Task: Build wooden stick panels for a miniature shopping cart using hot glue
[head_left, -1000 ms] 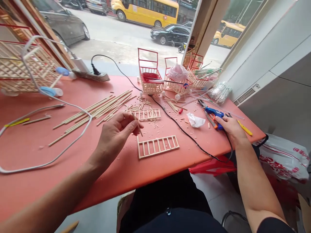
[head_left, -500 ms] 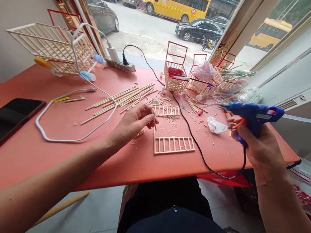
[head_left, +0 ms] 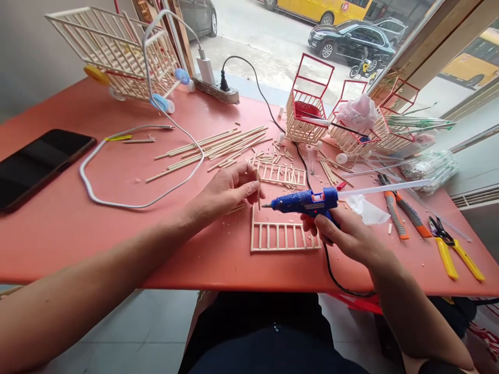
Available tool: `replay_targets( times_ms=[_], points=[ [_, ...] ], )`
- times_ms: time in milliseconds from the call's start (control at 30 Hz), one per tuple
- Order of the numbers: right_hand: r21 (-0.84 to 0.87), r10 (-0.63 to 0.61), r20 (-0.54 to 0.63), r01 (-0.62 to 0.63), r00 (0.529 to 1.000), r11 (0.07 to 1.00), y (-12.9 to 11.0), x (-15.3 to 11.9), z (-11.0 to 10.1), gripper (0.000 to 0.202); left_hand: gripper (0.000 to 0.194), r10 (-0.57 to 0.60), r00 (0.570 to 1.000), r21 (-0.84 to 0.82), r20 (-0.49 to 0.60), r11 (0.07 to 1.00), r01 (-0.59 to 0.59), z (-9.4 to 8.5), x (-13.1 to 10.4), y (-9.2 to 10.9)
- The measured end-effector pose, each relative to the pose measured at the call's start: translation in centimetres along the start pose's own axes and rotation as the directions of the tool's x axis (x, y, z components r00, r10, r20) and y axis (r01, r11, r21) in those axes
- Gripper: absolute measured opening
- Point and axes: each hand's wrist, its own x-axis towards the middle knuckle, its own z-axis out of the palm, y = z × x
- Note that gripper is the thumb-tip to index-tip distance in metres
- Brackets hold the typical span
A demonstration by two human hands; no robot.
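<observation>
Between the thumb and fingers of my left hand [head_left: 236, 188] is a short wooden stick [head_left: 259, 193], held nearly upright. My right hand [head_left: 346, 234] grips a blue hot glue gun [head_left: 302, 201], a clear glue stick [head_left: 384, 187] poking out of its back. The gun's metal nozzle points left and is close to the short stick; whether they touch I cannot tell. Below both hands a ladder-like stick frame [head_left: 286, 250] lies flat, its right end partly behind my right hand. A second such frame [head_left: 284, 166] lies just beyond, with stick pieces on it.
Long wooden sticks [head_left: 218, 148] lie behind my left hand. Small stick carts [head_left: 307, 117] stand at the back, a larger cart [head_left: 117, 57] at left. Pliers [head_left: 399, 215] and yellow-handled cutters [head_left: 454, 254] lie at right. A white cable [head_left: 117, 206] and phone [head_left: 42, 166] are at left.
My right hand has brought the glue gun left, from the table's right side to beside the short stick. My left hand still holds the stick. The view has shifted, showing the pliers and cutters.
</observation>
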Motion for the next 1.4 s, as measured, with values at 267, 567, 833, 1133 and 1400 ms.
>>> replay_targets(
  times_ms=[267,567,833,1133,1400],
  points=[
    [-0.188,-0.022,0.096,0.039,0.995,0.981,-1.9,0.9,-0.6,0.053,0.014,-0.049,0.999,-0.029,0.007,0.998,0.049,0.2,0.3,-0.6],
    [-0.171,-0.012,0.081,0.025,0.997,0.985,-1.4,0.9,0.5,0.055,0.016,-0.035,0.999,0.013,-0.013,0.999,0.035,0.2,0.4,-0.3],
    [-0.203,-0.021,0.049,0.031,0.999,0.979,-1.2,0.5,0.8,0.053,0.02,-0.106,0.994,0.052,0.006,0.993,0.106,-0.8,-0.5,1.0],
    [-0.183,-0.056,0.061,0.067,0.997,0.981,-1.2,0.3,0.8,0.051,0.02,-0.205,0.975,0.017,0.081,0.979,0.204,-1.9,-0.4,1.9],
    [-0.142,-0.116,-0.007,0.114,0.993,0.983,-1.1,0.0,0.8,0.047,0.025,-0.253,0.954,-0.211,0.161,0.935,0.284,-2.4,-0.3,1.6]
  ],
)
